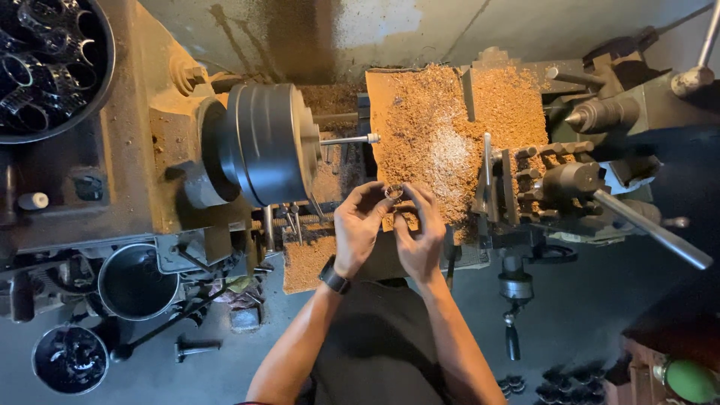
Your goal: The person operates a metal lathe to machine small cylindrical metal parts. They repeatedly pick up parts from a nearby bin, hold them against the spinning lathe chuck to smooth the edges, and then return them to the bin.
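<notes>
— What is being held, and where?

— A small metal ring [394,193], shiny and round, sits up at the fingertips of both hands, in front of the lathe's carriage and just above a bed of brass-coloured shavings [435,135].

— How do the hands stand?

— The left hand [358,225] curls its fingers and pinches the ring's left edge between thumb and forefinger; a dark watch [334,276] circles that wrist. The right hand [420,232] meets it from the other side, its fingertips closed on the ring's right edge. The two hands nearly touch at the tips.

— And just around them?

— To the left, the dark, drum-shaped chuck [262,142] of the lathe, with a thin rod [349,139] poking out of its face toward the shavings. To the right, the tool post [525,169] with its bolts, and a long steel lever [652,229] slanting down to the right. Behind that, the pointed centre of the tailstock [600,115].

— Farther out?

— Top left, a round black tub [106,82] filled with dark ringed parts. Lower left, a metal pot [139,281] and a smaller bucket [70,358] of similar parts, with a hammer [196,347] lying on the grey floor.
</notes>
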